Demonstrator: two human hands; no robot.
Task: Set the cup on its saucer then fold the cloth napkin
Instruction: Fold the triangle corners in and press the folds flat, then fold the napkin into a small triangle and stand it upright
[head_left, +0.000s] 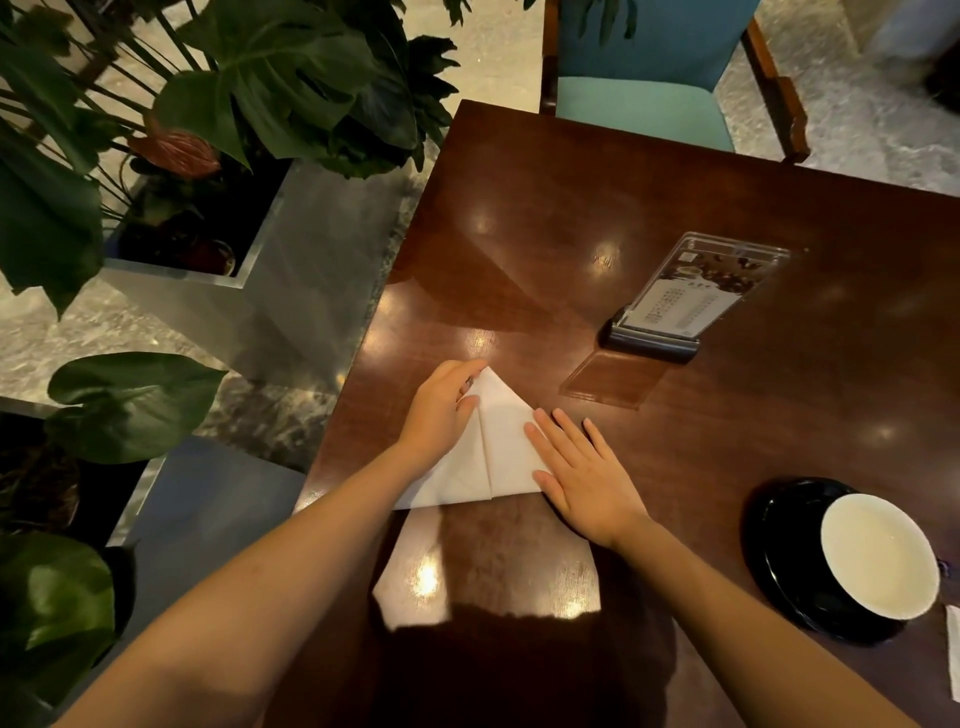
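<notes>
The white napkin (501, 447) is lying as a triangle at the middle of the frame, near the table's (571, 208) left edge. The left hand (441, 410) is pinching its left flap by the tip, thumb on top. The right hand (582, 475) is pressing flat on its right side, fingers straight and spread. At lower right the cup (878, 556) is sitting on its black saucer (779, 566).

My counter (571, 208) carries one cloth napkin (501, 447), one cup (878, 561), one saucer (779, 566) and one menu stand (685, 296). Two hands: left hand (441, 410), right hand (587, 478). Past the far edge, one chair (644, 98); off the left edge, two planters: far planter (208, 296), near planter (171, 499).
</notes>
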